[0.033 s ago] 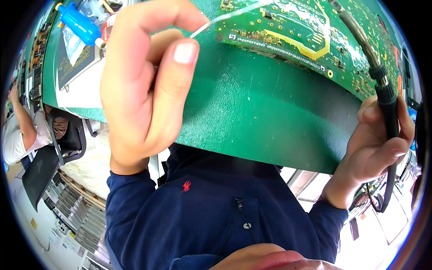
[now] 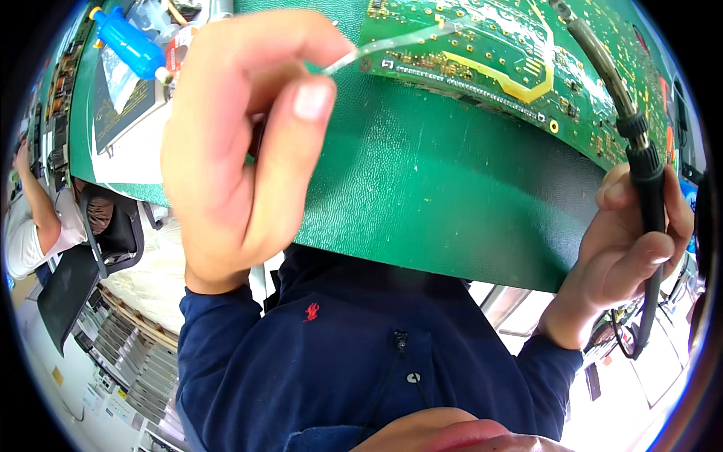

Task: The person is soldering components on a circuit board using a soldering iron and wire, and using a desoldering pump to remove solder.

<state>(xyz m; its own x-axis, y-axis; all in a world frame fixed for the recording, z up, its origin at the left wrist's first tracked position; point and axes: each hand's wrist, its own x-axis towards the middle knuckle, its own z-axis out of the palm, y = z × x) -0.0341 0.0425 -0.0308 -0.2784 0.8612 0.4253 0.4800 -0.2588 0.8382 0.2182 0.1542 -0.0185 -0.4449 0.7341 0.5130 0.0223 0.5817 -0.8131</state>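
My left hand (image 2: 248, 151) is curled with a thin silvery wire (image 2: 392, 41) pinched between finger and thumb; the wire reaches over a green circuit board (image 2: 497, 68) at the top of the view. My right hand (image 2: 633, 241) holds a soldering iron (image 2: 648, 181) by its black grip, cord hanging below, its metal shaft over the board's right part; the tip is cut off or unclear at the top edge. The board lies on a green textured mat (image 2: 437, 188).
A blue syringe (image 2: 128, 45), a dark board (image 2: 113, 128) on white material and small bags lie at the upper left. A coworker (image 2: 34, 218) in a white top works at the far left beside a black chair (image 2: 71, 286).
My left hand has shifted slightly left, and the wire's far end sits a little lower over the board. My right hand and the iron are nearly still.
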